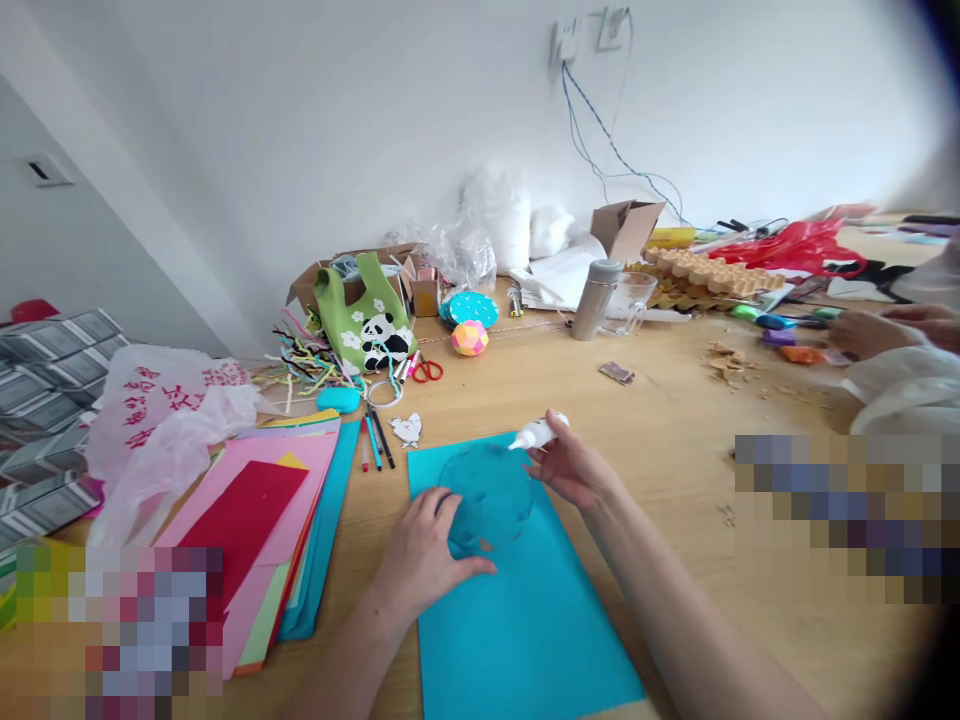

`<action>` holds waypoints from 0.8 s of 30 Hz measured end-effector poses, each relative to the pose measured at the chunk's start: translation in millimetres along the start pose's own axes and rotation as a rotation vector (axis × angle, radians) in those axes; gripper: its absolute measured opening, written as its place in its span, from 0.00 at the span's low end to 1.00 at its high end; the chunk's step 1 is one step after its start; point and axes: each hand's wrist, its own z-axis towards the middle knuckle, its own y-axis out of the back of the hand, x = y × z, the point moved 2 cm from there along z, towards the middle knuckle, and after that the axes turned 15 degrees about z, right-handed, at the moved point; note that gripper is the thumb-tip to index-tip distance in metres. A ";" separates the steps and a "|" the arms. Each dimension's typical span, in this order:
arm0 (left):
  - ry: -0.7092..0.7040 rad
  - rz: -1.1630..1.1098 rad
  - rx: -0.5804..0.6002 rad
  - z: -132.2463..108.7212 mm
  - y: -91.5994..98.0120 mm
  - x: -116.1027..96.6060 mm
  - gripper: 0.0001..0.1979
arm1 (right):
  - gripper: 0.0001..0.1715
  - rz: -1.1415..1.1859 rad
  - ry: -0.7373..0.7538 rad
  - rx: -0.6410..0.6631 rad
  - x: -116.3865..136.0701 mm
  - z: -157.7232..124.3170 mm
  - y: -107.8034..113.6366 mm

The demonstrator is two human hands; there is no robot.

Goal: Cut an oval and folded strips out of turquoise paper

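Bottle (537,434): likely light, squeezable; grip its middle.
Right hand (574,465): holding bottle at paper's (525,630) far-right corner.
Left hand (429,540): spread on paper.

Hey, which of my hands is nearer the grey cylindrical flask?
Right. Your right hand, holding the white squeeze bottle, is on the near side of the flask. Your left hand is farther off, leftward, at the round blue disc.

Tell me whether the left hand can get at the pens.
Probably yes: the pens lie near the left hand, and nothing seems to stand between them on the table.
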 end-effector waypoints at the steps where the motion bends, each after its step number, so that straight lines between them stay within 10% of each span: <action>1: 0.020 -0.011 -0.015 0.0 1.8 -1.6 0.42 | 0.17 0.051 -0.036 0.058 -0.1 -2.8 -3.7; 6: 0.258 -0.352 -0.177 2.3 12.5 11.0 0.18 | 0.18 0.214 -0.065 0.225 -3.3 -15.9 -18.1; 13: 0.646 -1.399 -0.111 14.1 21.1 37.6 0.29 | 0.17 0.303 0.050 0.205 8.7 -9.0 -11.3; 24: 0.601 -1.551 -0.005 13.0 16.1 35.3 0.17 | 0.19 0.345 0.070 0.177 8.7 -2.0 -3.9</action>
